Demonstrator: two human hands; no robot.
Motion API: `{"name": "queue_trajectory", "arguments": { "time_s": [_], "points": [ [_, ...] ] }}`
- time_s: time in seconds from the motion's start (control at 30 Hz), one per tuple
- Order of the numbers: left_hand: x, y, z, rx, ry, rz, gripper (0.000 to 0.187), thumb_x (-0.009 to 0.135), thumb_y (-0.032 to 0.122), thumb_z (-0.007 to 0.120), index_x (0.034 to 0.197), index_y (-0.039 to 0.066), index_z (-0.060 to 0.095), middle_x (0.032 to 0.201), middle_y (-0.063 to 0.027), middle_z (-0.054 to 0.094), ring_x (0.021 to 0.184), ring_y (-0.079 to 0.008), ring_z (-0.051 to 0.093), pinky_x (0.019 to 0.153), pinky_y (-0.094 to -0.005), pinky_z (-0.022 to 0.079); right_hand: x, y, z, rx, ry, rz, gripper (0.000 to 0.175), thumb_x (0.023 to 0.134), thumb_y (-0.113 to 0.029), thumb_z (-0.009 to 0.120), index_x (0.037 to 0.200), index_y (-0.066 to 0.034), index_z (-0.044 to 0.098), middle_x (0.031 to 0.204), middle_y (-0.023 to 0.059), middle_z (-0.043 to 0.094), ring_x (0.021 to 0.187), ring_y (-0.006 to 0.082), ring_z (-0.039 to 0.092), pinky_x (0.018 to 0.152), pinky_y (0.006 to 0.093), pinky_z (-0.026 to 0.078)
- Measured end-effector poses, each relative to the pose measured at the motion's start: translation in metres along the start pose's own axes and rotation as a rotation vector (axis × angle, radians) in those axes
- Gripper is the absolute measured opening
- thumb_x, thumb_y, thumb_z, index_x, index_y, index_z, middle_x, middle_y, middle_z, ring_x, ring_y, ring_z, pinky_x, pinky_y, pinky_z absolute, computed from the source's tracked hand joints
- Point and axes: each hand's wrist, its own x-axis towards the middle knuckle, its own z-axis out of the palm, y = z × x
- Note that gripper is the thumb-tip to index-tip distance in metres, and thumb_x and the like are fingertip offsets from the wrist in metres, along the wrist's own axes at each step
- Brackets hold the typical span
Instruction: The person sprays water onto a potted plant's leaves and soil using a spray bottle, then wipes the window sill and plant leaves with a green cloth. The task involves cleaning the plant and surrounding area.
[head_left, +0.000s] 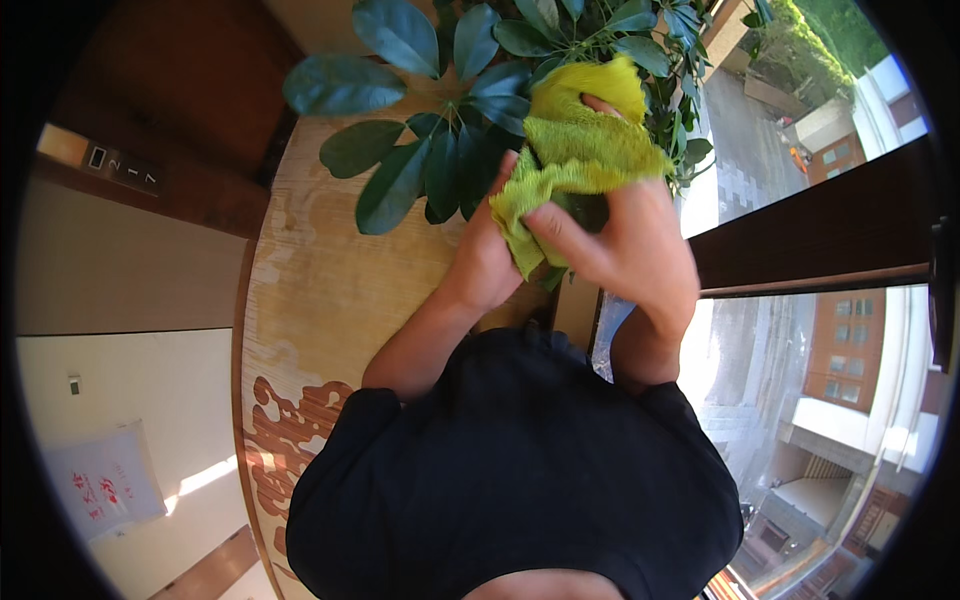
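Note:
A crumpled yellow-green cloth (592, 142) is held between both hands among the leaves of a potted-type broad-leaved plant (442, 150). My left hand (489, 259) supports the cloth from the left, its thumb upright along the edge and its other fingers hidden beneath. On the other side, my right hand (649, 240) grips the cloth, thumb pointing left and a fingertip showing near the top folds. Dark green, perhaps a leaf, shows between the cloth and my right palm; how it lies there is hard to make out. Slight blur covers my right hand.
Close on the right stands a window with a dark frame (810, 217), a paved yard and buildings beyond it. Worn wood-patterned flooring (315, 262) runs along the left. Past it are a pale wall (135, 390), a dark brown door (172, 97) and a sheet bearing writing (105, 480).

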Motion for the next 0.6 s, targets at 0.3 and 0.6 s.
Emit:
{"name": "queue_trajectory", "arguments": {
  "time_s": [0.3,0.6],
  "points": [
    [0.011,0.018,-0.011,-0.104,-0.355,-0.214,0.077,0.098,0.055,0.047,0.145,-0.005,0.036,0.134,-0.0129,0.056,0.121,-0.0194,0.057,0.102,-0.0336,0.045,-0.001,0.037,-0.028,0.394,-0.028,0.544,0.025,0.088,-0.022,0.074,0.094,0.0031,0.072,0.073,0.0077,0.070,0.059,0.0090,0.061,0.055,0.0234,0.045],
    [0.022,0.022,-0.012,-0.266,0.021,-0.320,0.044,0.098,0.029,0.057,0.130,-0.001,0.055,0.114,-0.0127,0.067,0.099,-0.0210,0.067,0.084,-0.0343,0.055,-0.031,0.064,-0.056,1.173,0.136,0.579,0.031,0.098,-0.009,0.054,0.126,0.0045,0.058,0.092,0.0135,0.067,0.050,0.0063,0.044,0.049,0.0196,0.036]
  ]
}}
